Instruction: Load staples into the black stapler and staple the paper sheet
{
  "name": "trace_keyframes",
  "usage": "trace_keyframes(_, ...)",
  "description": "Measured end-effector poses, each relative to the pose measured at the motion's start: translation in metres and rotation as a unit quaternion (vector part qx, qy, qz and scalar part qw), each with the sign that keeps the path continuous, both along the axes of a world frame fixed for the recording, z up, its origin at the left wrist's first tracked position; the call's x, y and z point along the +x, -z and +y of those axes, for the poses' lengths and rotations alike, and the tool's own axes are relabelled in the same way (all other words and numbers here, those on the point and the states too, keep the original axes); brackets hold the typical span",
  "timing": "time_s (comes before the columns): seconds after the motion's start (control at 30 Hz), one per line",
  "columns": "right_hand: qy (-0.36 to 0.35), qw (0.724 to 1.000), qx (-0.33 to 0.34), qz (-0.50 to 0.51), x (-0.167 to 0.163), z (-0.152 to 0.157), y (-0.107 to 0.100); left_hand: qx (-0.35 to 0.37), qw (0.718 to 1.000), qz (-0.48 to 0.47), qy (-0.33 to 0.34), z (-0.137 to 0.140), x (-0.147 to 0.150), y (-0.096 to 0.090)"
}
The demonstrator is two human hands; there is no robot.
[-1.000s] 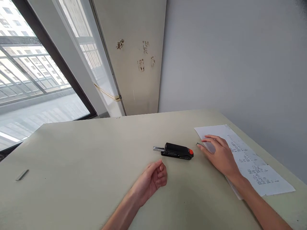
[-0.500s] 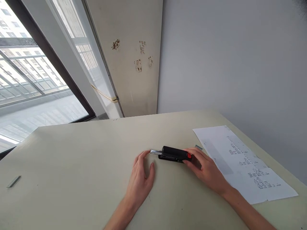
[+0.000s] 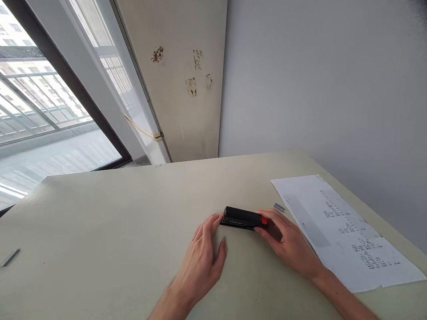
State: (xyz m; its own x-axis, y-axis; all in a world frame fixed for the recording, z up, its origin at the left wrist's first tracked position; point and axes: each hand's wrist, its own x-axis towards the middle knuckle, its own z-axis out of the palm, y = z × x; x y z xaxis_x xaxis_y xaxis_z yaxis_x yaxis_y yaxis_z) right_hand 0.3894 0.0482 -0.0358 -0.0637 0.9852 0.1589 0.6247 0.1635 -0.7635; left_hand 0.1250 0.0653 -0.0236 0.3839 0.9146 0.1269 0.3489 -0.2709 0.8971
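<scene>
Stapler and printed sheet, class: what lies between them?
In the head view, the right hand and, just beyond it, a small grey strip lie between the stapler and the sheet.

Left hand [image 3: 202, 258]: lower centre of frame; back uppermost, fingers lightly bent toward upper right, thumb apart. Left forearm [image 3: 172, 301]: bare, diagonal from bottom edge, left of centre. Right hand [image 3: 289, 242]: lower half, right of centre; thumb and fingers curved in a pinch. Right forearm [image 3: 340, 291]: bare, slanting from lower right.

Nothing legible: printed lines [image 3: 371, 256] on white sheet [image 3: 338, 249] (small, dark rows) too tiny to read
</scene>
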Motion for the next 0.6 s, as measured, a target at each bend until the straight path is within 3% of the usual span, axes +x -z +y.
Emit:
trace_keyframes(0.27,-0.033,0.998,-0.058,0.002,-0.003,-0.006,0.001,0.018,0.998,0.011,-0.059,0.001,0.002,0.004)
trace_keyframes(0.43,-0.050,0.997,-0.059,0.010,-0.007,-0.005,0.001,0.022,0.995,0.047,-0.083,0.002,0.000,0.010)
trace_keyframes(0.6,-0.055,0.997,-0.046,0.014,-0.006,-0.003,0.000,0.112,0.987,0.067,-0.094,0.005,-0.001,0.010)
